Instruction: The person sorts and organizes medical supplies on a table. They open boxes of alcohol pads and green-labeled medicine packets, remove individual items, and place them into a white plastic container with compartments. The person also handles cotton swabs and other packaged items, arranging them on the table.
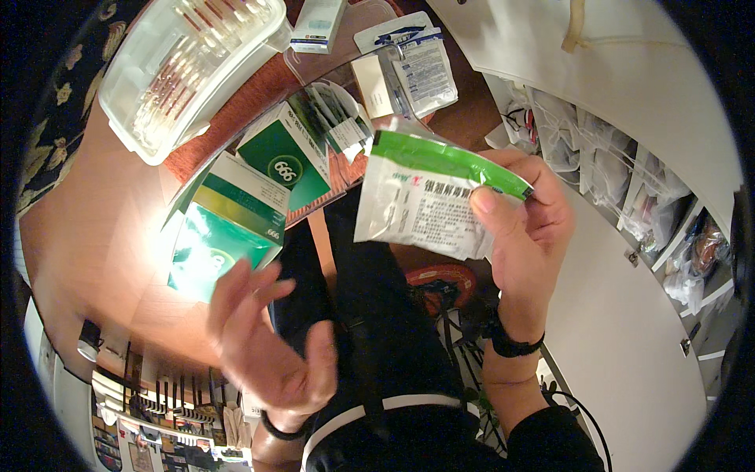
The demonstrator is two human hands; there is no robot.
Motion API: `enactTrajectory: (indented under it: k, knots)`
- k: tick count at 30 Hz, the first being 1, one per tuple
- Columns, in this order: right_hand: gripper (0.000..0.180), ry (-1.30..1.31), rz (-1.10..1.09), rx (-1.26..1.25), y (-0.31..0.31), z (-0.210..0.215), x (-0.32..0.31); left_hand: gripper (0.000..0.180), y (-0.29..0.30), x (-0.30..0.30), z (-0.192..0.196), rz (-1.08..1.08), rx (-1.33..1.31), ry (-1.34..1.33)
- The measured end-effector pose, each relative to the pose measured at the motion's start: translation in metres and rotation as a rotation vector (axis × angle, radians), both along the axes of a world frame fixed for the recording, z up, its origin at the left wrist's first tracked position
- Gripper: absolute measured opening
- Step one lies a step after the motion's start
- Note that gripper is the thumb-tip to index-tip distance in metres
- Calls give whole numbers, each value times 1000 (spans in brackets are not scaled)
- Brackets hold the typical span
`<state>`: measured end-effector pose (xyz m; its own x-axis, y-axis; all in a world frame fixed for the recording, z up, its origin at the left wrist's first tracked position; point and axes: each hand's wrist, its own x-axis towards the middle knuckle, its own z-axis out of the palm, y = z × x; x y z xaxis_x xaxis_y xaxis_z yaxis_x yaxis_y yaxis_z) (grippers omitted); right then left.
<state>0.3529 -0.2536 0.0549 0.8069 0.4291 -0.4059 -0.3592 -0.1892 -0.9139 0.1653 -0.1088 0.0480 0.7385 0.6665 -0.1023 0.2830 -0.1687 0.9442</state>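
Observation:
My right hand [528, 212] grips a flat white sachet with a green top band [434, 197] by its right end, thumb across the printed face. The sachet is held up in front of me, above my lap. Below and to the left, my left hand [271, 338] is raised with its fingers apart and nothing in them, slightly blurred. Just beyond its fingertips a green and white box [228, 224] lies on the table, brightly lit. Another green box [287, 161] sits behind it, beside a round white container [342, 118] with several packets in it.
A translucent plastic tub [197, 79] full of thin glass-like vials stands at the far left of the wooden table [94, 236]. At the back are a small white carton [318, 23] and a white pouch [425, 75]. On the right, an open white cabinet [613, 165] holds plastic bags.

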Motion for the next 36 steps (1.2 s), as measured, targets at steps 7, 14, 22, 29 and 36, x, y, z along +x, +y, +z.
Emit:
enactTrajectory:
  k: [7, 14, 22, 29, 36]
  knots:
    - [13, 142, 111, 117, 13, 22, -23, 113, -9, 28, 15, 182, -928, -76]
    - [29, 302, 156, 240, 22, 32, -38, 72, -2, 14, 15, 103, -1123, -112]
    - [57, 401, 233, 69, 25, 29, -43, 60, -9, 2, 14, 145, -1109, -123]
    - [35, 491, 86, 158, 26, 20, -53, 75, -6, -11, 13, 152, -1076, -162]
    - [33, 307, 142, 36, 30, 20, -61, 68, -11, -21, 9, 173, -1086, -267]
